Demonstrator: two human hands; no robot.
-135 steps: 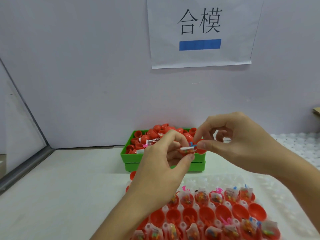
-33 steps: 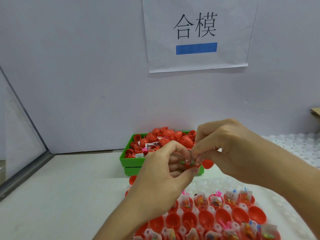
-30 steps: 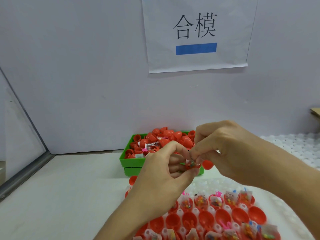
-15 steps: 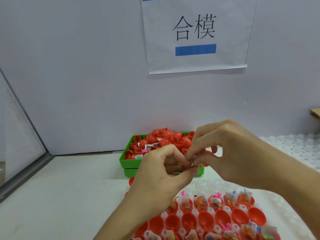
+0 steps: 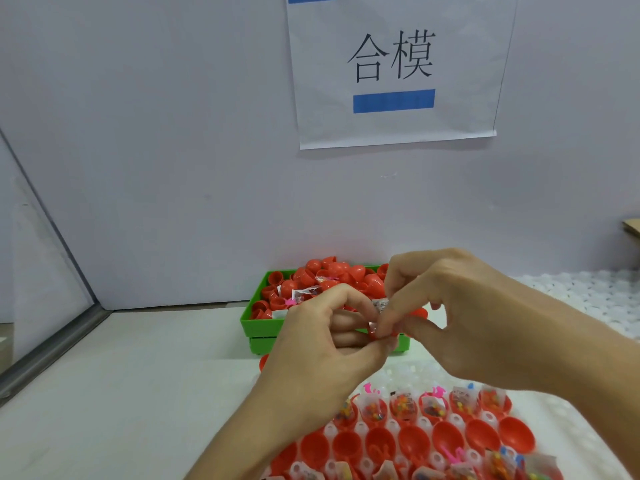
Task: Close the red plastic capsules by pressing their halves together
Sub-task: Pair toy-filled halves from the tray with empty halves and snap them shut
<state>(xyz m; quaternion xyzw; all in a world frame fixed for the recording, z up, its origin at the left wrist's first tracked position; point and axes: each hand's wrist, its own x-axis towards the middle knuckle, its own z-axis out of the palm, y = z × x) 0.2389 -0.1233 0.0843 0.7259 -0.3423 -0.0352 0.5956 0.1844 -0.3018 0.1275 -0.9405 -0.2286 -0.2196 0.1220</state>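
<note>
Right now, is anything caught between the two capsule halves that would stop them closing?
Possibly: a clear packet sticks up between the fingers of the left hand and right hand at the capsule; the seam itself is hidden.

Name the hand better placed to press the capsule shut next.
Right. The right hand has fingertips on top of the red capsule, poised to push down, while the left hand cups it from below as support.

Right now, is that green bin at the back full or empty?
Full: red capsule pieces heap above the green bin's rim.
</note>
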